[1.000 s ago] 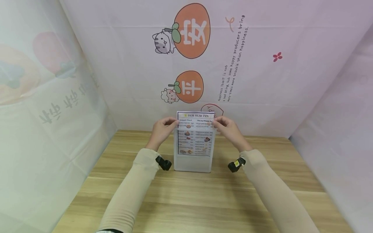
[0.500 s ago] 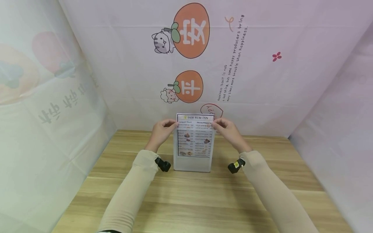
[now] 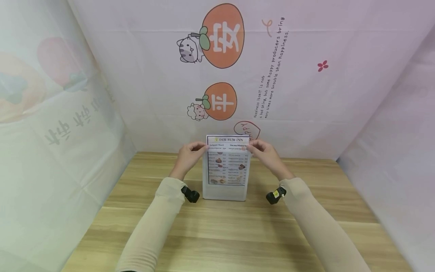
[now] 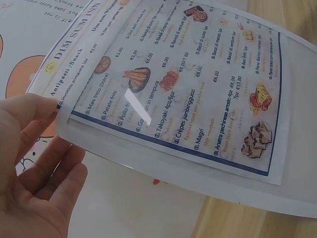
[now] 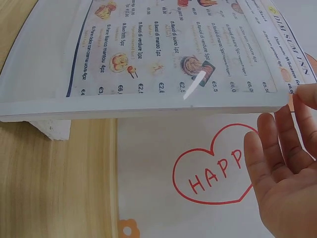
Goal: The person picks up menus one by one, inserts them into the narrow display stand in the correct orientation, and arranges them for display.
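A printed menu sheet (image 3: 227, 140) headed "DIM SUM INN" sits most of the way inside a clear-fronted, white-edged sign holder (image 3: 224, 192), its heading strip sticking out above the top edge. The holder stands on the wooden table, leaning slightly back. On the sheet's left edge, near the holder's top corner, my left hand (image 3: 187, 156) pinches the paper between thumb and forefinger. My right hand (image 3: 268, 155) pinches the opposite edge at the same height. In the right wrist view, the other fingers (image 5: 267, 148) stay off the holder. Below the sheet's bottom border, a plain band shows inside.
The wooden table (image 3: 217, 234) reaches back to a printed cloth wall (image 3: 153, 75) close behind the holder. Cloth side walls (image 3: 51, 170) stand at left and right. A white foot (image 5: 57, 129) shows under the holder in the right wrist view.
The menu sheet has slid a little farther down into the holder, its heading and lower border both sitting lower. Both hands have moved down slightly with it. The holder stays in place.
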Demonstrator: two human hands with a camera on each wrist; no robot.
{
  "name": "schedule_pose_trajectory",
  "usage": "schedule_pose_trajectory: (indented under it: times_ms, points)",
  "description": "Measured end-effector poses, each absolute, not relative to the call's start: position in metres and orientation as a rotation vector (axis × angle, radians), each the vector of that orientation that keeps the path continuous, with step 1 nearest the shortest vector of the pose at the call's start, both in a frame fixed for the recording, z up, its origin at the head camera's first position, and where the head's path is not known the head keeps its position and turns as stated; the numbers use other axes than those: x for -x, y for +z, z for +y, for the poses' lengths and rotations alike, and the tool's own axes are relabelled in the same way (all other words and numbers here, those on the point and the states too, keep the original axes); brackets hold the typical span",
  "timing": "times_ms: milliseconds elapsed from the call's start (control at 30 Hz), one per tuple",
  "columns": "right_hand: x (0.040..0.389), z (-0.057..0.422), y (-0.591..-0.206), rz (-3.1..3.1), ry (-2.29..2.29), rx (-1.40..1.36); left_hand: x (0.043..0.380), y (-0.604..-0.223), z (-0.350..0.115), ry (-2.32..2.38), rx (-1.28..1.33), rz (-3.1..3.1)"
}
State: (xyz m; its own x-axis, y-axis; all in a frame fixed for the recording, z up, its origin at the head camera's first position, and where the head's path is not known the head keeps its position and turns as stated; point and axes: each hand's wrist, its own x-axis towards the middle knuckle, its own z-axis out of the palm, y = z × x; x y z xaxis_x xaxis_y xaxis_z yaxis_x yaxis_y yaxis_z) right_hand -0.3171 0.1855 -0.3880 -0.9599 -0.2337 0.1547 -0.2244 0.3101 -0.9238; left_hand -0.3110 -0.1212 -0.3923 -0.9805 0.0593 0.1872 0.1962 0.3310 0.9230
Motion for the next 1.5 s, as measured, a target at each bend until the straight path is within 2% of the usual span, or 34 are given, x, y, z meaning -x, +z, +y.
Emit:
schedule_pose_trajectory:
  times_ms: [567, 1100, 1500]
  points:
    - [0.313, 0.184, -0.390, 2.561, -1.776, 0.444, 0.312, -0.395, -0.121, -1.684, 0.237, -2.485]
    - [0.315, 0.183, -0.390, 2.537, -1.770, 0.461, 0.313, -0.369, -0.118, -1.610, 0.255, -2.464]
    - [0.318, 0.186, -0.374, 2.551, -1.774, 0.477, 0.313, -0.371, -0.116, -1.640, 0.251, -2.449]
